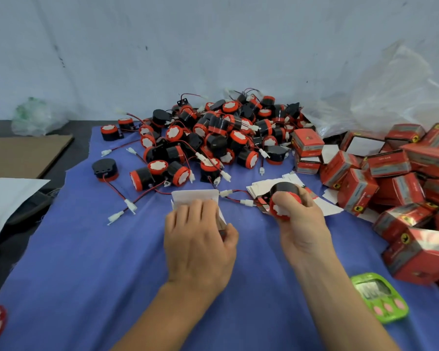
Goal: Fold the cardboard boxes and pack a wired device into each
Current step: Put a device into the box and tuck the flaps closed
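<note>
Two hands are working at the near middle of a blue cloth (86, 249). The left hand (200, 239) is holding a white, partly folded cardboard box (195, 196) against the cloth, fingers curled over its top and thumb pinching its near right edge. Just to the right, the right hand (302, 224) is gripping a black-and-red wired device (285, 201), fingers and thumb wrapped round its body. The white connector (247, 202) of its lead is lying on the cloth between the hands. Loose devices (213, 133) are lying piled at the far middle, red packed boxes (390, 173) are sitting heaped along the right, and a green timer (380, 297) is lying at the near right.
</note>
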`<move>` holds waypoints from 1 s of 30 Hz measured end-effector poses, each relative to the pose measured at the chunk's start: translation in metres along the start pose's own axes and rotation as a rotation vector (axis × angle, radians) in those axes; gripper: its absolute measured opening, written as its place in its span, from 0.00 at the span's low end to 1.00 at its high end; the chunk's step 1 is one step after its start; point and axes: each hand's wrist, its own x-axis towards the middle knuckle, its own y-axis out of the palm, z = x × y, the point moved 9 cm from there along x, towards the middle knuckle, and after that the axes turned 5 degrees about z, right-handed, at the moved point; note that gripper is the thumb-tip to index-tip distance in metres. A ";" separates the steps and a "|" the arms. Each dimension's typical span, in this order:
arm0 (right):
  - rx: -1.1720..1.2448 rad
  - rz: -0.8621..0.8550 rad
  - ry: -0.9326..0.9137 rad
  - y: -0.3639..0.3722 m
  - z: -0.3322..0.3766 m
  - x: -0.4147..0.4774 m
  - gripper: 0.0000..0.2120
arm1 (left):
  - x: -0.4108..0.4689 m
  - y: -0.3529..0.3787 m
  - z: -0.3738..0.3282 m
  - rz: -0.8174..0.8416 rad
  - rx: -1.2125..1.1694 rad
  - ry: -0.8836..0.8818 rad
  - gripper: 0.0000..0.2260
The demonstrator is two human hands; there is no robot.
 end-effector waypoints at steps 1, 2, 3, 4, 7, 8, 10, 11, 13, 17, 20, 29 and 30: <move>0.000 0.008 -0.020 -0.001 0.003 0.000 0.12 | 0.002 0.006 0.004 0.046 0.013 -0.026 0.11; -0.004 0.025 -0.036 -0.003 0.006 0.000 0.13 | 0.004 0.011 0.009 0.085 0.013 -0.051 0.12; -0.008 0.036 -0.043 -0.005 0.007 0.001 0.16 | 0.004 0.015 0.012 0.115 0.013 -0.063 0.14; 0.000 0.044 -0.035 -0.006 0.007 0.003 0.19 | 0.004 0.018 0.014 0.138 0.013 -0.060 0.15; 0.105 0.071 0.036 -0.004 0.003 0.003 0.19 | 0.001 0.026 0.013 0.170 0.020 0.025 0.11; 0.114 0.078 0.068 -0.003 -0.001 0.003 0.11 | 0.000 0.029 0.012 0.195 0.033 0.055 0.15; 0.074 0.070 0.105 -0.003 -0.006 -0.001 0.07 | 0.000 0.034 0.009 0.253 0.050 0.133 0.22; 0.057 0.066 0.115 -0.004 -0.008 0.000 0.10 | -0.001 0.036 0.008 0.271 0.050 0.156 0.23; 0.057 0.041 0.149 -0.009 -0.012 -0.001 0.06 | -0.003 0.036 0.006 0.280 0.034 0.157 0.23; 0.129 0.038 0.237 -0.016 -0.015 -0.003 0.11 | -0.002 0.032 -0.005 0.245 0.032 0.147 0.24; 0.277 0.106 0.331 -0.008 -0.022 -0.005 0.14 | 0.001 0.018 -0.005 0.090 -0.001 0.094 0.19; 0.269 0.188 0.288 -0.001 -0.020 -0.003 0.04 | 0.000 0.001 -0.002 0.052 -0.044 0.093 0.10; 0.257 0.225 0.274 0.001 -0.017 -0.005 0.06 | 0.001 0.006 -0.002 0.090 -0.052 0.081 0.11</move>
